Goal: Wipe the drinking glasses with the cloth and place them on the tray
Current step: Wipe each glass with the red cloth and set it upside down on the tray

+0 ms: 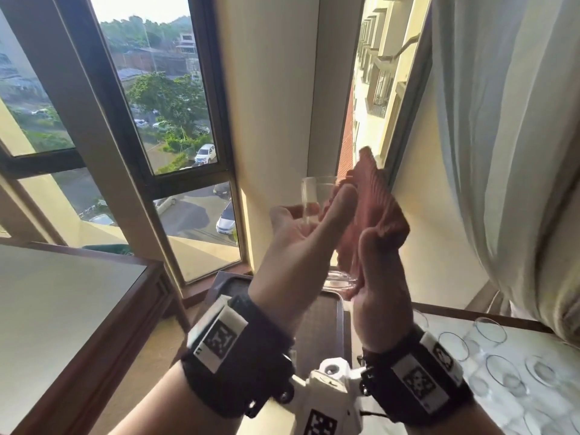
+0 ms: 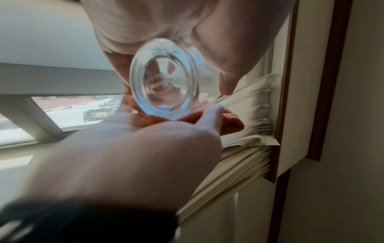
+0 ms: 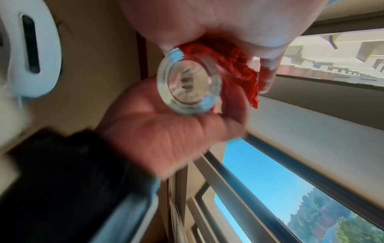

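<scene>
Glass [image 1: 318, 208] is up in the air between both hands, base toward the person, mouth pointing away at the window. Well above the tray [image 1: 329, 312].

Left hand [image 1: 292, 246]: grip is a loose cradle. Palm and fingers sit against the glass wall, thumb stretched along it rather than wrapped around. Judging by the head view it acts as a backstop, not a clamp. How tight, I cannot tell; wrist views are motion-blurred.

Right hand [image 1: 376, 277]: grip presses the red cloth [image 1: 373, 211] flat onto the opposite side of the glass. Cloth sits between palm and glass and spills out past the fingertips. In the right wrist view, fingers [image 3: 268, 69] curl over the cloth folds.

Why held like this: likely so the two palms can roll the glass and rub the outer wall all round, and held high against window light so smears show.

Base of the glass [image 2: 164, 78] faces both wrist cameras, thick and clear.

Below the grips: dark tray directly underneath, nothing visible on the part in view. Below and right of the right grip: a cluster of other glasses [image 1: 502, 372] on the tabletop [image 1: 533, 416], presumably still to wipe.

Judgement: outer-wall wiping step, task early. Risk: the loose left grip plus slick glass could slip.
</scene>
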The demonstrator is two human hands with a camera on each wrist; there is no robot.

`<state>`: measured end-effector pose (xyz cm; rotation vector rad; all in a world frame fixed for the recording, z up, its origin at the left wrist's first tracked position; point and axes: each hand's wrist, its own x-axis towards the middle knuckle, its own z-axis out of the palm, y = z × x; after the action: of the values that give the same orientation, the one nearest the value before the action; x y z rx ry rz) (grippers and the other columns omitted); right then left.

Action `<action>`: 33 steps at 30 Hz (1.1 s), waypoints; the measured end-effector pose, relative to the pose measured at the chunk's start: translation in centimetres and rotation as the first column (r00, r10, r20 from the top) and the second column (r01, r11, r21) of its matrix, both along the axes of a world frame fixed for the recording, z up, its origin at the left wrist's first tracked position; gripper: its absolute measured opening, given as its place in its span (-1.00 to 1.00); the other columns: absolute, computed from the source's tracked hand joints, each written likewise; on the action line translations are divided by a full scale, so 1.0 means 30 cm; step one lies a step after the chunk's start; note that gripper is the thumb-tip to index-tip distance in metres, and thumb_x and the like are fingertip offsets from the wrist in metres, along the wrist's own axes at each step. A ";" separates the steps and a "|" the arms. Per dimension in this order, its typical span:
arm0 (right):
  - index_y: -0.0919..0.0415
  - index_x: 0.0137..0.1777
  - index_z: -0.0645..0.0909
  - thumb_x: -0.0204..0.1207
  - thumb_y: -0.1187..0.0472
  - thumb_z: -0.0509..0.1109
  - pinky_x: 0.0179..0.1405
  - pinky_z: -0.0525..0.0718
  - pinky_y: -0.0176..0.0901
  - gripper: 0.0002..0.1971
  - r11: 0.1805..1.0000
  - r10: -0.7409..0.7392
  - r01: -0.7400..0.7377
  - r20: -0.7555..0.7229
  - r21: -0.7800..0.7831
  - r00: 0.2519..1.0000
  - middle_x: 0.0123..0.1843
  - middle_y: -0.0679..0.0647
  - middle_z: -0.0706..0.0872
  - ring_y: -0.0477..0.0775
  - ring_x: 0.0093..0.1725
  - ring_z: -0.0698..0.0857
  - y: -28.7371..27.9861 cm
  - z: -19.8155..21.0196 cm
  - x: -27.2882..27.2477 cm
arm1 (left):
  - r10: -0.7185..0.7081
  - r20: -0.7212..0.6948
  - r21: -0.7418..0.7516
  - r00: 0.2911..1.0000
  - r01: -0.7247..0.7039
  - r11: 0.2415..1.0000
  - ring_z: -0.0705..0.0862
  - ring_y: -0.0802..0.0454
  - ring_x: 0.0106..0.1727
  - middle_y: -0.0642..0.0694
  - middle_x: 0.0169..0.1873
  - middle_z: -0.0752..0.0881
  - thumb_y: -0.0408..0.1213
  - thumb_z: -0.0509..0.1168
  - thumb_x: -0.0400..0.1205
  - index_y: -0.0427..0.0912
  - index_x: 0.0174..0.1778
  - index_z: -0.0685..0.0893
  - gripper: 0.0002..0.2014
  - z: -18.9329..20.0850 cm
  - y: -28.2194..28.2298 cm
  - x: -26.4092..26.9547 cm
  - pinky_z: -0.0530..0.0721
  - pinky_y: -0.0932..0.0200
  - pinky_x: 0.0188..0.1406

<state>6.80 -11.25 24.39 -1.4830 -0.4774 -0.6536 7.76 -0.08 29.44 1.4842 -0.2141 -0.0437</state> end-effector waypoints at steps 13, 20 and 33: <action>0.25 0.48 0.60 0.76 0.38 0.05 0.10 0.73 -0.31 -0.59 0.949 0.152 -0.053 -0.303 0.311 0.941 0.19 0.42 0.73 0.89 0.39 0.40 0.033 -0.004 -0.048 | 0.013 0.051 -0.021 0.999 -0.012 1.000 0.77 0.04 0.19 0.06 0.15 0.74 0.50 -0.02 0.59 0.25 0.48 0.49 -0.36 0.025 0.023 0.016 0.63 -0.31 0.48; -0.14 0.46 0.53 0.59 -0.44 0.11 0.39 0.56 0.58 -0.41 0.992 -0.076 0.065 -0.099 -0.108 0.992 0.51 0.32 0.62 0.51 0.51 0.56 0.030 0.117 -0.035 | -0.016 0.050 -0.017 0.999 0.017 1.000 0.79 0.17 0.19 0.05 0.16 0.78 0.52 0.00 0.58 0.23 0.47 0.49 -0.34 0.000 -0.015 -0.012 0.70 -0.18 0.36; 0.13 0.64 0.32 0.75 0.06 0.08 0.34 0.65 -0.20 -0.52 0.998 0.011 -0.006 0.079 -0.065 0.997 0.53 -0.06 0.62 -0.06 0.42 0.64 0.014 0.086 0.024 | 0.007 0.056 -0.015 0.998 -0.006 1.000 0.82 0.02 0.18 0.01 0.07 0.81 0.49 -0.06 0.61 0.31 0.39 0.49 -0.44 0.019 0.013 -0.013 0.69 -0.30 0.43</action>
<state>7.51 -10.83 26.98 -1.5194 -0.5703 -0.6976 7.37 0.32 30.02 1.4727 -0.2542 0.0047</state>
